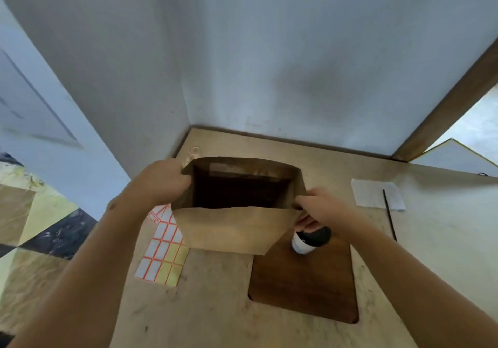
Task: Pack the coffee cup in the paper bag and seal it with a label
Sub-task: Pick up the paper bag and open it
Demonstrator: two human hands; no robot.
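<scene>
1. Pale tabletop (215, 307) in a white corner carries our work
2. We hold the paper bag (229, 229) open; left hand (164, 180) and right hand (320, 205) each have their grip clamped on its rim
3. Coffee cup (310, 240) stands just beside, on the dark board (304, 285)
4. Next calls for one hand freed to lift it; label sheet (161, 256) waits

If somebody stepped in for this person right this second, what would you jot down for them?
Left hand: gripping the left rim of the paper bag.
Right hand: pinching the right rim; together they hold the mouth wide open above the table.
Coffee cup: white with a black lid, standing on the dark wooden board, just right of the bag and not yet inside.
Label sheet: flat on the table, partly under the bag's left side.
Done: bag opened.
Left: put the cup in, close the top, peel a label and stick it over the closure.
</scene>
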